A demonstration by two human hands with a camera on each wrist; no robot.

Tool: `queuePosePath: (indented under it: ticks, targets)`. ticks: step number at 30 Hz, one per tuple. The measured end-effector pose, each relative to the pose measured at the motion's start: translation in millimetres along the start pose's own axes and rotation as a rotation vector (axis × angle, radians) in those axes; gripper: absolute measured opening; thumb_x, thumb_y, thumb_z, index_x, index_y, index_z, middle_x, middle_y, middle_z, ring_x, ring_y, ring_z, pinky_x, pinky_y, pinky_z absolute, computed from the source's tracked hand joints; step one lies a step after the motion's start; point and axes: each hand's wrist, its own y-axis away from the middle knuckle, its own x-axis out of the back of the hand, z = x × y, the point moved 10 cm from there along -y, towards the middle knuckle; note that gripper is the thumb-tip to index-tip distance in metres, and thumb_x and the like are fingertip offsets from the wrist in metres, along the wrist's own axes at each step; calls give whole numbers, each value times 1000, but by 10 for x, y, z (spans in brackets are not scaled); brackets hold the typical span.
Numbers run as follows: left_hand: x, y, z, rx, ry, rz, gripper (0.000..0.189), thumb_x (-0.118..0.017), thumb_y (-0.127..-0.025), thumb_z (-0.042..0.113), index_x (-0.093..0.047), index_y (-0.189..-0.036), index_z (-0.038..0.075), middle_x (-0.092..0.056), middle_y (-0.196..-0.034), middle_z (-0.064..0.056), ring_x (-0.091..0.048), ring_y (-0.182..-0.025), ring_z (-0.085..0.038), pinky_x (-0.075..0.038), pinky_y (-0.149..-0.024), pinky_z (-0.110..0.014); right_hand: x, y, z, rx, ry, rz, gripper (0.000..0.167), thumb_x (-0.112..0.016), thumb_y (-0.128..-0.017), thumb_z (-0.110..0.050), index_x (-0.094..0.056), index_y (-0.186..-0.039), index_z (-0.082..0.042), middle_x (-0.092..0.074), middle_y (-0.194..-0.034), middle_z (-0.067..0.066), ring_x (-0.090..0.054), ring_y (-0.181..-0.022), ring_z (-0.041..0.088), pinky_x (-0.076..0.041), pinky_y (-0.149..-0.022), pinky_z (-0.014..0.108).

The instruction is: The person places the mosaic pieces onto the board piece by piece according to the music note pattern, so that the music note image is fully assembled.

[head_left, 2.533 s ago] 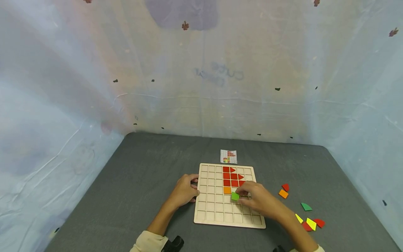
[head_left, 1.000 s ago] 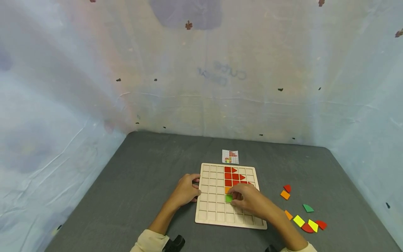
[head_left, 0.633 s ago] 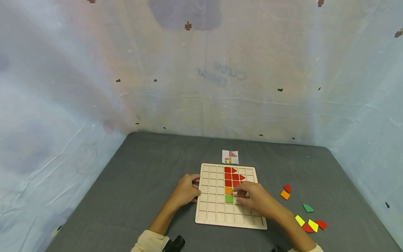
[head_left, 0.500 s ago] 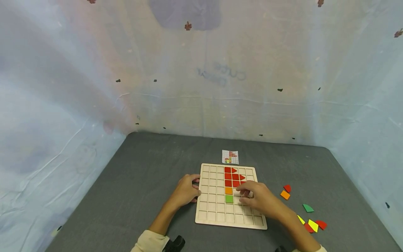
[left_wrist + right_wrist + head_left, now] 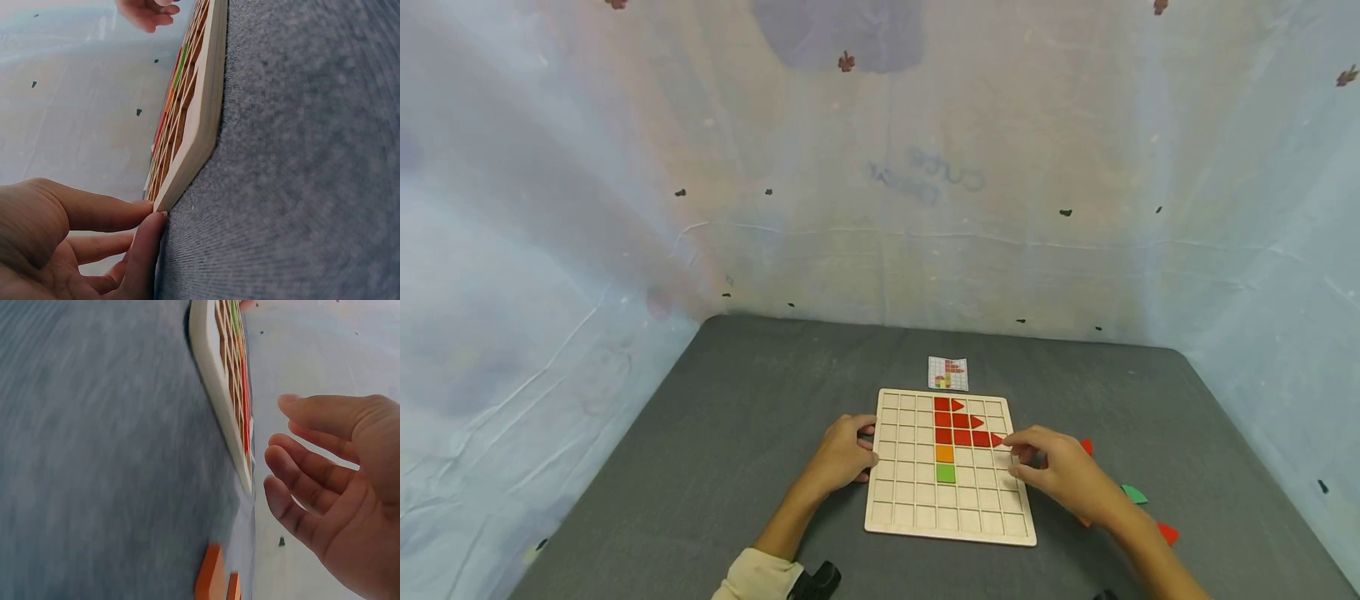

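Note:
A wooden grid board (image 5: pixel 898 492) lies flat on the grey table. Set into it are several red tiles (image 5: pixel 961 437) in a stepped shape, with an orange square (image 5: pixel 944 453) and a green square (image 5: pixel 946 473) below them. My left hand (image 5: pixel 838 454) pinches the board's left edge between thumb and finger, which shows closely in the left wrist view. Over the board's right edge hovers my right hand (image 5: pixel 1063 471), its fingers loosely bent. The right wrist view shows nothing between that hand's thumb and fingers (image 5: pixel 297 500).
Behind the board lies a small printed pattern card (image 5: pixel 947 373). Loose pieces on the right, partly hidden by my right arm, include a green curved-edge piece (image 5: pixel 1135 495) and a red one (image 5: pixel 1168 533). An orange piece (image 5: pixel 210 575) shows low in the right wrist view.
My right hand set the green square into the cell below the orange one, let go, and moved right to the board's edge. My left hand kept its place.

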Motion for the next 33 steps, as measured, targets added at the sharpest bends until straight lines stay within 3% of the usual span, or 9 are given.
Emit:
queuePosePath:
  ticks: [4,8,14,24,33]
  targets:
    - [5,3,-1,-2,1,2,65,-72,-80,-9,-58,-144,-9,-59,-123,-19,-63,-93,-22,-62,-53,-32,97,59,69,4,50,43,29,-83,-91,-11,-76,-119,-8,-69,-99,-5,-57,-85,-1,-52,-65,23]
    - [4,7,1,-1,3,-2,65,-72,-81,-9,-58,-144,-9,-59,-123,-19,-62,-92,-22,-62,-54,-33,163,118,169,-52,82,42,30,-82,-94,-17,-75,-122,-10,-69,-103,-5,-56,-87,0,-50,-66,24]
    - [-3,5,1,-2,20,-7,66,-72,-80,-9,-57,-144,-9,-59,-124,-19,-61,-93,-22,-62,-54,-34,239,204,340,-131,115,42,34,-81,-95,-23,-74,-127,-13,-70,-110,-3,-61,-93,8,-53,-73,29]
    - [-8,0,-6,-8,15,-12,66,-71,-80,-8,-58,-144,-9,-59,-124,-19,-62,-93,-22,-62,-54,-34,330,333,551,-205,137,27,45,-82,-94,-28,-71,-131,-6,-70,-119,8,-68,-104,23,-59,-83,46]
    - [0,1,-4,-13,10,-11,66,-71,-80,-8,-57,-144,-9,-58,-124,-19,-62,-93,-22,-62,-55,-33,398,390,645,-214,181,35,47,-84,-91,-27,-71,-130,-4,-70,-118,8,-66,-101,24,-57,-83,50]
